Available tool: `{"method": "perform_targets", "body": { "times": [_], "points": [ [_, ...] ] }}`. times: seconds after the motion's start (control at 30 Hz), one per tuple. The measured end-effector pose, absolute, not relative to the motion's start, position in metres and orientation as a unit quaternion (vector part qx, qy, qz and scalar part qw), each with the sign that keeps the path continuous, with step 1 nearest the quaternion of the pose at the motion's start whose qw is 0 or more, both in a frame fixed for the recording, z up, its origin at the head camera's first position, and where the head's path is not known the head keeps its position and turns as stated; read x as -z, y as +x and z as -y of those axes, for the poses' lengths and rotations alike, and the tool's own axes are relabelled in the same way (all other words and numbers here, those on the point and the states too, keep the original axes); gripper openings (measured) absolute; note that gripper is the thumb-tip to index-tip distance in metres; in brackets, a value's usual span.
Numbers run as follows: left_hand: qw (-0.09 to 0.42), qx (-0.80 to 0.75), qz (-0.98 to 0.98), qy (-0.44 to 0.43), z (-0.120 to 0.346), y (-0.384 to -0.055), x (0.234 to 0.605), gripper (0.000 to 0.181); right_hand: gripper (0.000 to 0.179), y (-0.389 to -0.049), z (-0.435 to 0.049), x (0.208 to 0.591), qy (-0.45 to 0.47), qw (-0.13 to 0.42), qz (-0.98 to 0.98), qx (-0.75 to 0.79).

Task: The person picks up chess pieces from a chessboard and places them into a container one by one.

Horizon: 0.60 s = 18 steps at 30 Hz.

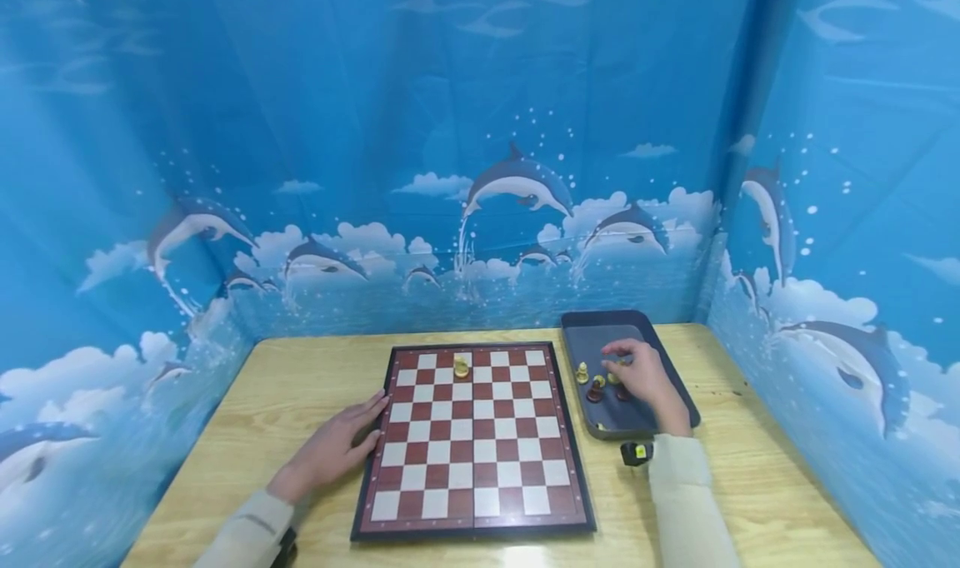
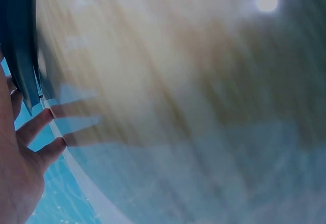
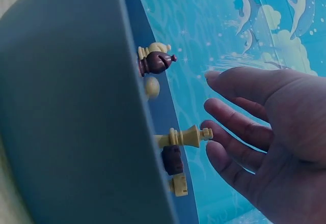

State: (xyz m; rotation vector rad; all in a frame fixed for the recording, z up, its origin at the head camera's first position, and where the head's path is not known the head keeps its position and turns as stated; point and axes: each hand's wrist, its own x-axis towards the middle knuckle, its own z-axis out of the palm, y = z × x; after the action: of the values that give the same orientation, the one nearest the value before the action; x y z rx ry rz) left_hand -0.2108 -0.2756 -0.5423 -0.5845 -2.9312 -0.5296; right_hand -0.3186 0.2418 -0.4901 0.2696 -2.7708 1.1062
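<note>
My left hand (image 1: 337,445) lies on the table with its fingers extended, fingertips at the left edge of the chessboard (image 1: 472,530). One cream chess piece (image 1: 461,367), knight-like in outline, stands near the board's far edge. Over the dark tray (image 1: 671,368) hovers my right hand (image 1: 641,378), fingers loosely bent and nothing between them. In the right wrist view, a cream king (image 3: 191,136) rises near the fingertips. Beside it are a dark rook (image 3: 172,160) and a cream rook (image 3: 179,185). A dark bishop (image 3: 159,62) stands farther along; the tray wall hides the pieces' bases.
Wooden table (image 1: 270,385) surrounds the board and tray. A small black device (image 1: 637,453) with a yellow-green mark sits by the right wrist. Blue dolphin-print curtains (image 1: 375,176) enclose the back and sides.
</note>
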Motion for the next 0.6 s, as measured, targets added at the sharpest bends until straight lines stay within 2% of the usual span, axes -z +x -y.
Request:
{"method": "perform_targets", "body": {
  "times": [0.6],
  "points": [
    [0.047,0.180,0.965,-0.182,0.2746,-0.2091,0.5432,0.058,0.022,-0.3176,-0.2404,0.4881,0.103,0.078,0.916,-0.379]
  ]
}}
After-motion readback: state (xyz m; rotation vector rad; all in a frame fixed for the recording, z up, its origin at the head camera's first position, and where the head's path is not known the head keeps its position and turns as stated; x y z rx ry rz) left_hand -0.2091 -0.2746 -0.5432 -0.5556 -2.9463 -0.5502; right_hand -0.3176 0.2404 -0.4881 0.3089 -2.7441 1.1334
